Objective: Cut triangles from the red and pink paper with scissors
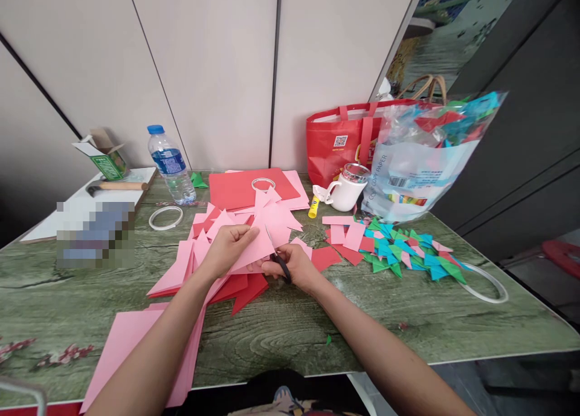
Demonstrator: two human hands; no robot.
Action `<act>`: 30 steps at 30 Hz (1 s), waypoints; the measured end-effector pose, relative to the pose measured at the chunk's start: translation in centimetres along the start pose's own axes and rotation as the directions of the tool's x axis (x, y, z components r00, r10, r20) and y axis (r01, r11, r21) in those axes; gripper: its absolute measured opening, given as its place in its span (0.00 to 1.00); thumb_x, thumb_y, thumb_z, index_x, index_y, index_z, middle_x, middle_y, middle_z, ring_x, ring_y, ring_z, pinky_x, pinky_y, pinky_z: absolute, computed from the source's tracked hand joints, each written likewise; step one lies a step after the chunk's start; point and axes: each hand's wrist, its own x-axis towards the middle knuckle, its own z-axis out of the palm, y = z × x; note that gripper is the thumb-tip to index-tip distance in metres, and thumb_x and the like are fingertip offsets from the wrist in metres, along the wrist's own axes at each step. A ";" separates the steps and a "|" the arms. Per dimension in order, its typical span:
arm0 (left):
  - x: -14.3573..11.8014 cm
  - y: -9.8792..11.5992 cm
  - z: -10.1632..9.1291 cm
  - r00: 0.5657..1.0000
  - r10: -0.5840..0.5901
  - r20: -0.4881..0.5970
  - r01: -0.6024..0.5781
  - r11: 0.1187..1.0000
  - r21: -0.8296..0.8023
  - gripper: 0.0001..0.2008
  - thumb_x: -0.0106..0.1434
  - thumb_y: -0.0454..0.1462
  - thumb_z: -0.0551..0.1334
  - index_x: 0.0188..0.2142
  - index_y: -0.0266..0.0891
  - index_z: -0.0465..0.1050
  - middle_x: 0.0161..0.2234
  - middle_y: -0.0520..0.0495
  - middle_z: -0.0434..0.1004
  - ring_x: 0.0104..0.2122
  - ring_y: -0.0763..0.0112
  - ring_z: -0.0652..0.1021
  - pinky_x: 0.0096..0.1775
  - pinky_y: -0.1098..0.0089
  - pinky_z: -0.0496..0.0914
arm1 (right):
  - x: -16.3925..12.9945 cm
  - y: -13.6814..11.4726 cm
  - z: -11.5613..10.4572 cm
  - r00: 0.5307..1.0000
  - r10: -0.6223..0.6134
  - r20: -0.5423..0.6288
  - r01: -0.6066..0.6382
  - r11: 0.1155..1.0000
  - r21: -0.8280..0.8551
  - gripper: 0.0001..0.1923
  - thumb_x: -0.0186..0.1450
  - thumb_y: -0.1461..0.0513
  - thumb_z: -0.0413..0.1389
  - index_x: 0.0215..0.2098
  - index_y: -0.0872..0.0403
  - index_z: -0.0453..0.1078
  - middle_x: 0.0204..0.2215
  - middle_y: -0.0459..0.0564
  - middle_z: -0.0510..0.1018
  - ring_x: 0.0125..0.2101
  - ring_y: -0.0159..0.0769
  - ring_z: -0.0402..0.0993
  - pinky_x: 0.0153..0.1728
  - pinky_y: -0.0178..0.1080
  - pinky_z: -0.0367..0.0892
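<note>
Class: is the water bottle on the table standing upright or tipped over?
Upright: the water bottle stands on its base on the table, blue cap on top.

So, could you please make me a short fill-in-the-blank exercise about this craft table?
1. The right hand works a pair of ____ into the pink paper sheet that the left hand holds.
2. The water bottle has a ____ cap.
3. The white mug stands in front of a ____ shopping bag.
4. The yellow glue stick lies just ____ of the mug.

Missing words: scissors; blue; red; left
</note>
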 end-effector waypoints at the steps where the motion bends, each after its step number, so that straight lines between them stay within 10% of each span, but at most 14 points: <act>1: 0.0 0.0 0.0 1.000 -0.009 0.000 0.009 1.000 -0.006 0.19 0.57 0.46 0.56 0.17 0.36 0.58 0.15 0.56 0.59 0.16 0.81 0.58 0.17 0.78 0.51 | 0.0 0.0 0.0 1.000 0.001 -0.002 -0.001 1.000 -0.004 0.20 0.42 0.52 0.66 0.26 0.58 0.71 0.16 0.43 0.70 0.16 0.26 0.61 0.17 0.30 0.57; 15: 0.1 -0.4 0.0 0.999 -0.033 0.032 0.035 0.998 -0.048 0.18 0.58 0.46 0.56 0.19 0.36 0.61 0.15 0.54 0.65 0.16 0.79 0.64 0.18 0.78 0.55 | 0.0 0.2 0.2 0.997 0.056 -0.043 -0.055 0.998 0.025 0.21 0.41 0.52 0.66 0.24 0.58 0.67 0.14 0.43 0.72 0.12 0.24 0.61 0.13 0.28 0.54; 23: 0.2 0.0 -0.6 0.994 -0.013 -0.113 0.010 1.000 -0.025 0.18 0.58 0.43 0.57 0.16 0.36 0.58 0.13 0.56 0.63 0.13 0.81 0.61 0.16 0.78 0.52 | -0.1 -0.3 -0.5 0.997 0.026 0.070 -0.028 0.999 0.027 0.21 0.44 0.55 0.66 0.29 0.56 0.63 0.16 0.41 0.73 0.14 0.25 0.64 0.17 0.28 0.58; 30: 0.0 0.2 -1.0 0.989 -0.142 0.044 0.147 0.972 -0.183 0.16 0.57 0.45 0.58 0.20 0.36 0.64 0.14 0.52 0.71 0.11 0.77 0.68 0.14 0.78 0.59 | -0.3 -0.7 -1.6 0.965 -0.022 0.261 0.014 0.999 0.033 0.27 0.52 0.57 0.63 0.47 0.56 0.63 0.18 0.42 0.74 0.15 0.25 0.65 0.18 0.28 0.59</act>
